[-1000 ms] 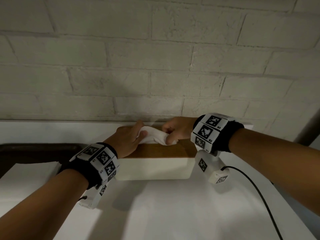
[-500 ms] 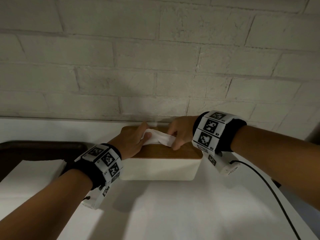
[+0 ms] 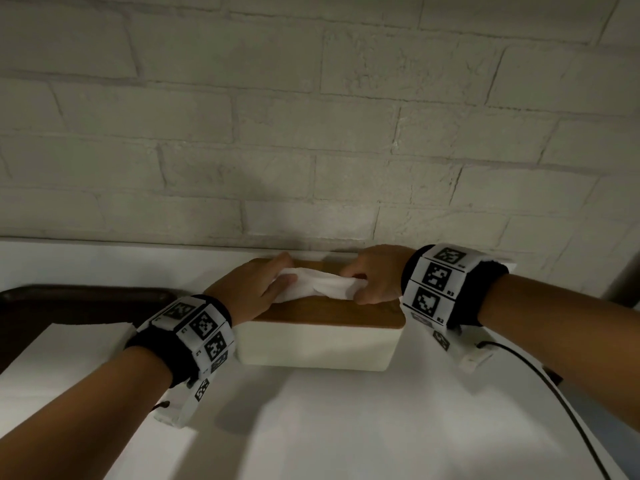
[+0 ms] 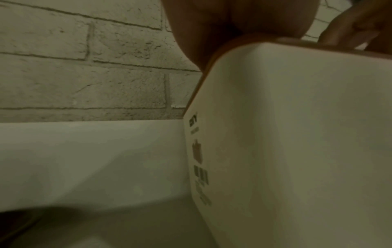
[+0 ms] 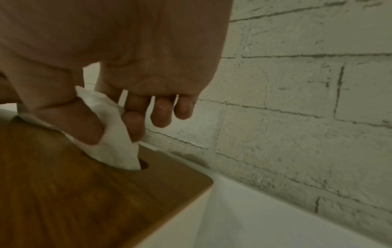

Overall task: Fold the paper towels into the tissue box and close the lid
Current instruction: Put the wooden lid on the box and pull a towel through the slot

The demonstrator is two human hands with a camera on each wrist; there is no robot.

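Note:
A white tissue box (image 3: 318, 348) with a brown wooden lid (image 3: 332, 311) stands against the brick wall. A white paper towel (image 3: 318, 284) sticks up from the slot in the lid. My left hand (image 3: 256, 292) grips its left end and my right hand (image 3: 374, 282) pinches its right end. In the right wrist view my thumb and forefinger pinch the paper towel (image 5: 114, 134) just above the slot (image 5: 144, 165) in the wooden lid (image 5: 84, 193). The left wrist view shows the tissue box (image 4: 297, 142) side and the heel of my left hand (image 4: 222, 25) on its top edge.
A stack of white paper towels (image 3: 62, 355) lies to the left on a dark tray (image 3: 69, 303). A black cable (image 3: 561, 410) runs down the right side of the white table (image 3: 346, 427). The brick wall (image 3: 311, 133) is right behind the box.
Both hands stay on the towel over the lid. The towel now lies stretched lower and flatter between them. The head view has shifted slightly.

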